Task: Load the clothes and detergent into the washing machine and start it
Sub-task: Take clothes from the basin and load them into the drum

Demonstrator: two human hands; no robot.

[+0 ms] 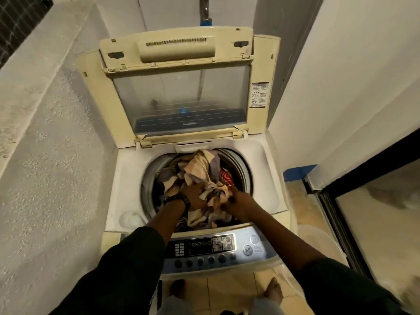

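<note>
Down at the bottom edge, two bare feet point(275, 289) stand on pale floor tiles right up against the front of the washing machine point(127, 178). Just past them is the control panel point(204, 248): a row of round knobs, a dark display with digits lit, and a play/pause button point(247, 250) off to the right.

Both arms in dark sleeves reach over the panel into the drum point(246, 176). The left hand point(193, 196), with a dark band point(179, 200) on the wrist, has its fingers dug into the clothes point(200, 169). The right hand point(236, 202) sits just beside it, fingers curled tight round a bunch of the same cream and purple fabric. It's a bit blurry, so I can't make out single fingertips.

The clothes are piled up in the drum, heaped above the rim at the back, with something red peeking out on the right side.

Behind that the lid point(181, 98) stands folded upright, with a see-through window and a warning sticker point(259, 94) on its right frame. Up top, a hose with a blue fitting point(205, 22) runs down the white wall.
</note>
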